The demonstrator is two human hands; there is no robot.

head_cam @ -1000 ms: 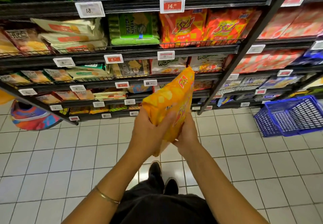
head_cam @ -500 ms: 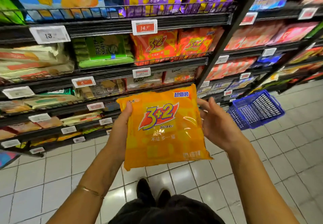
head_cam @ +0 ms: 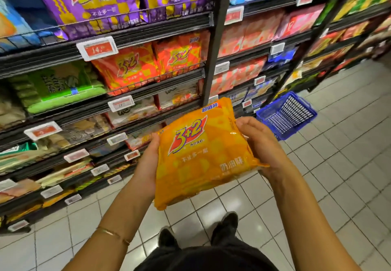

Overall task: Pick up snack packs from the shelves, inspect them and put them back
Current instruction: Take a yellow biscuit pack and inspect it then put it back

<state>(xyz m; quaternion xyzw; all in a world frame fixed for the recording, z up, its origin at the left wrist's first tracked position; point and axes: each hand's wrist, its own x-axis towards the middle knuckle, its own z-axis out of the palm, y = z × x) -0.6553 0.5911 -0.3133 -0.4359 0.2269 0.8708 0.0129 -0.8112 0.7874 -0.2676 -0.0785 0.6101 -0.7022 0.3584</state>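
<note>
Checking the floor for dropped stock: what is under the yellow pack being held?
Under the yellow pack: white floor tiles and two dark shoes. The tiles right beneath it and both hands' fingers behind it are covered.

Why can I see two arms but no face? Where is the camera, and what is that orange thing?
The camera sits on the person's head and looks forward and down, so you see only their own arms, like your own when you look down. The left hand and the right hand hold an orange snack pack by its two sides, front facing up. It says "3+2". Beside them stand shop shelves full of snack bags, some purple, some red. A blue basket sits on the tiled floor.
</note>
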